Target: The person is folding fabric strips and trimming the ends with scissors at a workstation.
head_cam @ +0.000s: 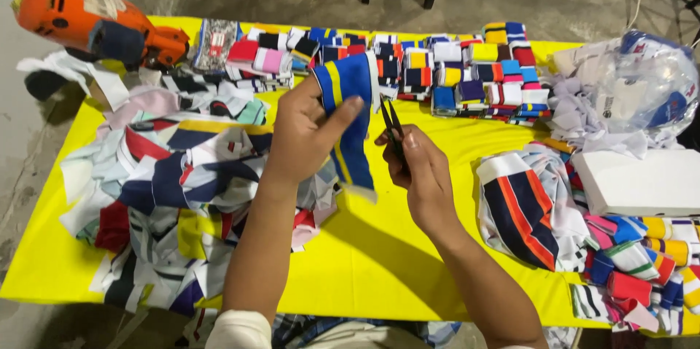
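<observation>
My left hand (302,134) holds up a blue knit band (348,112) with a yellow stripe and white edge, thumb pressed on its front. My right hand (419,170) grips small black thread snips (391,124), whose blades point up beside the band's right edge. Both hands hover over a yellow table (379,247).
A heap of striped fabric pieces (175,188) lies at the left. Rows of folded colourful bands (452,72) line the far edge. More bands (634,261) and a white box (642,181) sit at the right, with a clear plastic bag (642,86) behind. An orange power tool (87,21) rests far left.
</observation>
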